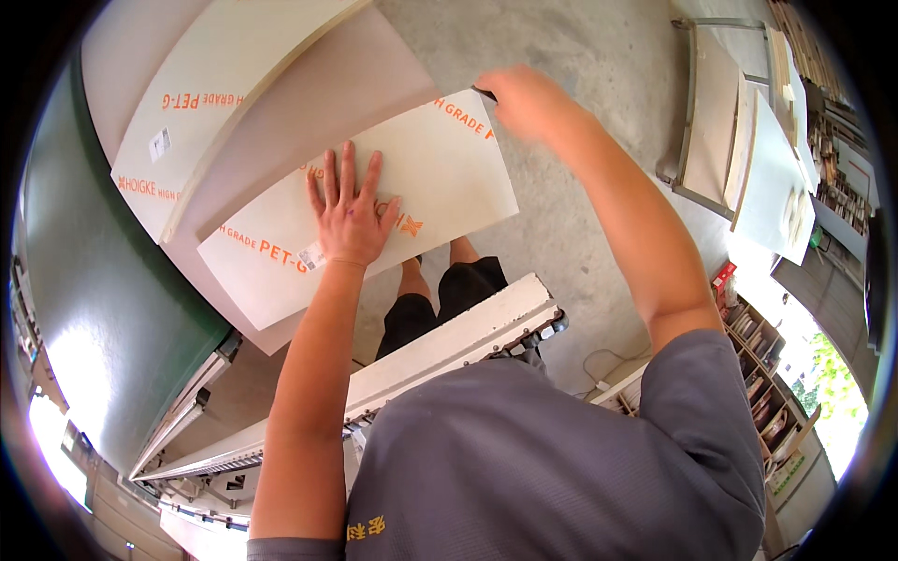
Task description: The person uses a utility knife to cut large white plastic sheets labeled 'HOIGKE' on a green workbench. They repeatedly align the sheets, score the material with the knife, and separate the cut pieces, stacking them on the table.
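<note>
My left hand [351, 210] lies flat on a white panel [440, 178] with orange printing, its fingers spread and pointing away from me. A small white label on the panel shows beside the wrist. At the panel's far right corner, my right hand [526, 101] is closed on a small dark tool [484, 93], its tip at the panel's edge. The hand is slightly blurred, and most of the tool is hidden in the fist, so its kind is unclear. The panel rests on a larger pale board [374, 65].
Another printed white panel [201, 103] lies at the far left. A green rounded machine [112, 280] stands left, and a white machine rail [458, 337] runs close before my body. A metal rack with boards [720, 122] stands on the concrete floor [599, 243] at right.
</note>
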`<state>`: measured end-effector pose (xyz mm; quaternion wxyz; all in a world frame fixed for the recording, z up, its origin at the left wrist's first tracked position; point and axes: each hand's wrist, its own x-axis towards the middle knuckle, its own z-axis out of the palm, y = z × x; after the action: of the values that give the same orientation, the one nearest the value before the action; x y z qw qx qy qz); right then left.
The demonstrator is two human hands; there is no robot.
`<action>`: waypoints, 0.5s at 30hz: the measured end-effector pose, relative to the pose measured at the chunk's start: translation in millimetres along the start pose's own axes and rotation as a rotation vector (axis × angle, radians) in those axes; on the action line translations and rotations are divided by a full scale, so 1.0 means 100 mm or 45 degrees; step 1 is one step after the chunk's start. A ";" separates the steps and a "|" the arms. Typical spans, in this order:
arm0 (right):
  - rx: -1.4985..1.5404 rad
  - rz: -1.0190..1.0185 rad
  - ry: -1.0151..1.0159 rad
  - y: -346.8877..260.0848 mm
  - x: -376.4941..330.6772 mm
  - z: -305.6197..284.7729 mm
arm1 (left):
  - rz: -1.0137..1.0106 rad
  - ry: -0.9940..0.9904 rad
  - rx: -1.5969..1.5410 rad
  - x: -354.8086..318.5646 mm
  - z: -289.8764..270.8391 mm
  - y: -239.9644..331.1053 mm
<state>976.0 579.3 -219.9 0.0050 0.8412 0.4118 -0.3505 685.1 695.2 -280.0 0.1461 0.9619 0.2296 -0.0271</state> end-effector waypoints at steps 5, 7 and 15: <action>-0.154 0.031 -0.091 -0.06 0.20 0.03 | 0.003 0.013 0.017 0.00 0.04 -0.02; -0.147 -0.029 -0.099 -0.05 0.12 0.00 | -0.002 0.014 0.030 0.00 0.08 -0.02; -0.092 -0.219 -0.127 0.20 -1.42 1.01 | -0.021 -0.006 0.071 -0.01 0.12 -0.04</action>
<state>872.1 438.0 -217.0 0.0257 0.7836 0.4940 -0.3759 682.8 694.7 -292.5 0.1196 0.9636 0.2364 -0.0369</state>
